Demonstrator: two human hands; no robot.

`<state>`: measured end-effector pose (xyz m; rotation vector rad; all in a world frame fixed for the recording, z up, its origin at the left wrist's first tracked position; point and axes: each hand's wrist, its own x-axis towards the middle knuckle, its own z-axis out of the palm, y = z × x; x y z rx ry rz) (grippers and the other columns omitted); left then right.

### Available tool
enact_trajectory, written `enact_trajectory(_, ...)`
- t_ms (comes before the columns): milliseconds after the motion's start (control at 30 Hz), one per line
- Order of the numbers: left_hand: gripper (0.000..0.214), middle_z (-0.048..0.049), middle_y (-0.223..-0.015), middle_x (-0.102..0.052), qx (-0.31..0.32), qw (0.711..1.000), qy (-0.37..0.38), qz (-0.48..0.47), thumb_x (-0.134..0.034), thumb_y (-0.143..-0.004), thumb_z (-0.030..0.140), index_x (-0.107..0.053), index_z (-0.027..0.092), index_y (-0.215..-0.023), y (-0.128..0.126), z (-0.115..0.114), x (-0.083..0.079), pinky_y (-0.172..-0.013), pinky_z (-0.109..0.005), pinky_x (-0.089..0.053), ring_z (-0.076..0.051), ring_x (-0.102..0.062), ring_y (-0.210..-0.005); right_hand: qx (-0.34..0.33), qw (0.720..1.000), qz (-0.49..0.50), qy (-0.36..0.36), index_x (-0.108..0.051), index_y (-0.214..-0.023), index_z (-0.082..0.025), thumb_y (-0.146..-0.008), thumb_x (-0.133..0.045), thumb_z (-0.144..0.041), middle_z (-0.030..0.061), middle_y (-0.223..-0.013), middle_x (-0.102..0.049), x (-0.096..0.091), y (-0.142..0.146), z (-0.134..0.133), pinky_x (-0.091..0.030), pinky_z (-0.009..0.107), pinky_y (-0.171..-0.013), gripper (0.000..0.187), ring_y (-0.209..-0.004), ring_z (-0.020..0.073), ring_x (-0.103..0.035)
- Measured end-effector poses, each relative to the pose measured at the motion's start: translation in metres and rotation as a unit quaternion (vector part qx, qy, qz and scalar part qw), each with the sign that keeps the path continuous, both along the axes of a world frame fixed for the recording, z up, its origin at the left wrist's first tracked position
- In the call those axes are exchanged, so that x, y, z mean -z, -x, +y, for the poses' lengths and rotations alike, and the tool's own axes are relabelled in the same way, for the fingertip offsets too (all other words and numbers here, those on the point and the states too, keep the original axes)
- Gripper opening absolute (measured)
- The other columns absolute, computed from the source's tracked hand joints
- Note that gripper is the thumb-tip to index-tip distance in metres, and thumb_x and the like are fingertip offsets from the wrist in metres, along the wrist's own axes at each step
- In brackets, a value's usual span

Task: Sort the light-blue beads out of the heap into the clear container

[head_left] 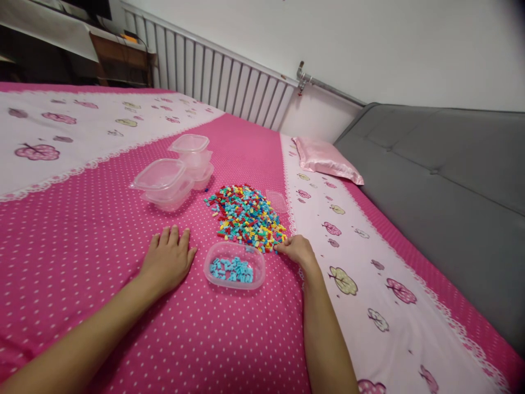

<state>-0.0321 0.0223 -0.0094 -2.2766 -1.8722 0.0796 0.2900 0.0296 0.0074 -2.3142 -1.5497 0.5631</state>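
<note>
A heap of small bricks [247,216] in red, yellow, green and light blue lies on the pink dotted bedsheet [82,235]. In front of it stands a clear oval plastic tub [234,266] holding only light blue bricks. My left hand [169,258] lies flat on the sheet left of the tub, fingers stretched out, holding nothing. My right hand [296,249] is at the near right edge of the heap, fingers pinched together at the bricks; what they hold is too small to make out.
Two stacks of empty clear tubs [164,183] [193,153] stand behind the heap on the left. A clear lid [276,200] lies right of the heap. A pink pillow [326,158], a grey padded headboard [443,186] and a white radiator [221,76] lie beyond.
</note>
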Motion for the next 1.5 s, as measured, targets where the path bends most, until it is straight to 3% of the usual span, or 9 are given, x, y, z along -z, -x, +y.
enact_trajectory(167, 0.057, -0.0275, -0.141, -0.043, -0.002, 1.0, 0.009, 0.012, -0.036, -0.094, 0.036, -0.042, 0.002, -0.14, -0.001, -0.001, -0.002, -0.105, -0.05, -0.031, -0.041, -0.04, -0.131, -0.006, 0.989, 0.139, -0.047, -0.065, -0.051, -0.016, -0.061, -0.07, -0.038, 0.0009, -0.048, -0.057, 0.005, -0.002, 0.0, -0.031, 0.025, -0.051, 0.025, -0.05, 0.0129, -0.05)
enact_trajectory(300, 0.057, -0.028, -0.14, -0.043, -0.001, 1.0, 0.004, 0.004, -0.037, -0.094, 0.035, -0.042, 0.002, -0.139, -0.001, 0.0, -0.001, -0.105, -0.049, -0.031, -0.041, -0.04, -0.13, -0.017, 0.927, 0.361, -0.104, -0.067, -0.057, -0.012, -0.057, -0.076, -0.041, 0.0024, -0.053, -0.061, 0.007, -0.002, 0.001, -0.039, 0.023, -0.054, 0.03, -0.052, 0.0106, -0.051)
enact_trajectory(533, 0.057, -0.0288, -0.14, -0.044, 0.003, 1.0, 0.001, -0.007, -0.037, -0.093, 0.035, -0.042, 0.001, -0.139, 0.0, 0.001, 0.0, -0.104, -0.051, -0.031, -0.042, -0.041, -0.129, 0.06, 0.732, 0.67, -0.11, -0.059, -0.066, -0.014, -0.054, -0.083, -0.024, -0.0086, -0.049, -0.046, -0.001, 0.002, 0.007, -0.018, 0.011, -0.029, 0.028, -0.037, 0.0002, -0.03)
enact_trajectory(700, 0.057, -0.0293, -0.138, -0.045, 0.007, 1.0, -0.01, -0.011, -0.037, -0.093, 0.034, -0.044, 0.0, -0.138, 0.001, 0.001, 0.002, -0.104, -0.051, -0.032, -0.042, -0.041, -0.128, 0.147, 0.576, 0.797, -0.108, -0.058, -0.076, -0.015, -0.071, -0.064, -0.02, 0.0021, -0.069, -0.062, -0.008, -0.001, 0.01, -0.023, 0.008, -0.027, 0.009, -0.045, 0.0026, -0.048)
enact_trajectory(833, 0.057, -0.0299, -0.138, -0.045, 0.009, 1.0, -0.013, -0.014, -0.037, -0.093, 0.034, -0.044, 0.0, -0.137, 0.001, 0.001, 0.003, -0.103, -0.052, -0.032, -0.043, -0.041, -0.128, 0.171, 0.513, 0.834, -0.113, -0.055, -0.079, -0.016, -0.069, -0.054, -0.016, 0.0061, -0.079, -0.066, -0.008, -0.002, 0.008, -0.031, 0.009, -0.029, 0.011, -0.059, 0.008, -0.061)
enact_trajectory(1033, 0.057, -0.0305, -0.137, -0.045, 0.016, 0.999, -0.017, -0.023, -0.036, -0.092, 0.034, -0.046, -0.001, -0.136, 0.002, 0.001, 0.004, -0.102, -0.052, -0.032, -0.043, -0.042, -0.127, 0.16, 0.569, 0.794, -0.14, -0.058, -0.074, -0.015, -0.067, -0.058, -0.018, 0.001, -0.065, -0.059, -0.004, -0.002, 0.012, -0.03, 0.009, -0.03, 0.007, -0.052, 0.0059, -0.055)
enact_trajectory(1200, 0.056, -0.0313, -0.136, -0.046, 0.017, 0.999, -0.029, -0.037, -0.035, -0.092, 0.034, -0.048, -0.001, -0.134, 0.003, 0.002, 0.005, -0.101, -0.052, -0.033, -0.042, -0.044, -0.126, 0.102, 0.753, 0.625, -0.179, -0.064, -0.07, -0.014, -0.064, -0.073, -0.031, -0.0086, -0.045, -0.044, 0.011, 0.0, 0.015, -0.017, 0.013, -0.03, 0.02, -0.036, 0.0019, -0.029)
enact_trajectory(1300, 0.057, -0.0319, -0.136, -0.046, 0.018, 0.998, -0.028, -0.049, -0.035, -0.091, 0.034, -0.048, -0.001, -0.134, 0.002, 0.002, 0.005, -0.101, -0.053, -0.033, -0.042, -0.043, -0.126, 0.065, 0.855, 0.471, -0.209, -0.07, -0.069, -0.013, -0.057, -0.077, -0.04, -0.0011, -0.056, -0.061, 0.02, 0.0, 0.014, -0.034, 0.018, -0.042, 0.031, -0.049, 0.0079, -0.049)
enact_trajectory(1500, 0.057, -0.0321, -0.137, -0.045, 0.013, 0.998, -0.021, -0.053, -0.037, -0.091, 0.032, -0.047, -0.002, -0.135, 0.001, 0.0, 0.002, -0.102, -0.054, -0.033, -0.043, -0.043, -0.127, -0.003, 0.92, 0.363, -0.149, -0.075, -0.074, -0.016, -0.056, -0.072, -0.038, 0.0058, -0.078, -0.073, 0.031, -0.003, 0.013, -0.047, 0.026, -0.056, 0.029, -0.066, 0.0167, -0.062)
